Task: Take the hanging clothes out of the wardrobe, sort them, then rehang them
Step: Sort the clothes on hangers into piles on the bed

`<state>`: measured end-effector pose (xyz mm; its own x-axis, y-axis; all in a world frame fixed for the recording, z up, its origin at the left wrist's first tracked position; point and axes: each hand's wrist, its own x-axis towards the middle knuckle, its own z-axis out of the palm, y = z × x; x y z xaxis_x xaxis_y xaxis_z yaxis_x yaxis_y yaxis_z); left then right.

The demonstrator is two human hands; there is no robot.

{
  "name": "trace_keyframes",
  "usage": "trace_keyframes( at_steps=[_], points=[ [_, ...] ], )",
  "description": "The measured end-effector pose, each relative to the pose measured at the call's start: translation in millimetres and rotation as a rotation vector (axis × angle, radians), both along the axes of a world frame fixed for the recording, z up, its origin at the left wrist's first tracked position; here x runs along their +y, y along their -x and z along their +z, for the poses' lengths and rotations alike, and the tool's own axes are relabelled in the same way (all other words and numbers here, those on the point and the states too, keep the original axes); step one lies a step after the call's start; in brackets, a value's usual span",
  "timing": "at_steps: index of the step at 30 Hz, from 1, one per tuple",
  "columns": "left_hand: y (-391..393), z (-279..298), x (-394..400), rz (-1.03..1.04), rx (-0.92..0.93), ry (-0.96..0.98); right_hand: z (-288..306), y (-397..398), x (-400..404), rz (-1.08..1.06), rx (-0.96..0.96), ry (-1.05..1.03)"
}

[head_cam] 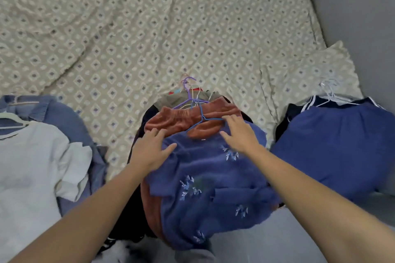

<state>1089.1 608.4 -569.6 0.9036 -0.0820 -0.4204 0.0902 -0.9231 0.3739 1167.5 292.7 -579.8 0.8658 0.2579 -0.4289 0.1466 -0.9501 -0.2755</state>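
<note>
A blue top with pale leaf embroidery [205,181] lies on the middle pile on the bed, over a rust-brown garment [181,119]. A blue wire hanger [202,120] sits at its neck, with a purple hanger [189,94] and others behind. My left hand [149,147] rests flat with spread fingers on the top's left shoulder. My right hand [239,132] lies flat on the right shoulder, fingertips by the blue hanger. Neither hand grips anything.
A white shirt on a pale hanger [32,160] over a denim garment [62,117] lies at the left. A dark blue garment with white-trimmed clothes and white hangers [342,143] lies at the right. The patterned bedsheet [149,28] stretches beyond; a grey wall [352,2] bounds the right.
</note>
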Motion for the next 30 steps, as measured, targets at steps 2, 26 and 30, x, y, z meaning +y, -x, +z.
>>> trace_keyframes(
  at_steps=[2,26,30],
  points=[
    [-14,-28,-23,0.010,0.052,0.040,-30,-15,-27,-0.034,0.022,-0.010],
    [-5,-21,-66,0.165,0.043,0.285,-9,25,-80,-0.133,0.002,-0.270],
    [26,50,-32,0.152,-0.139,0.327,72,50,-44,-0.121,-0.048,-0.293]
  ],
)
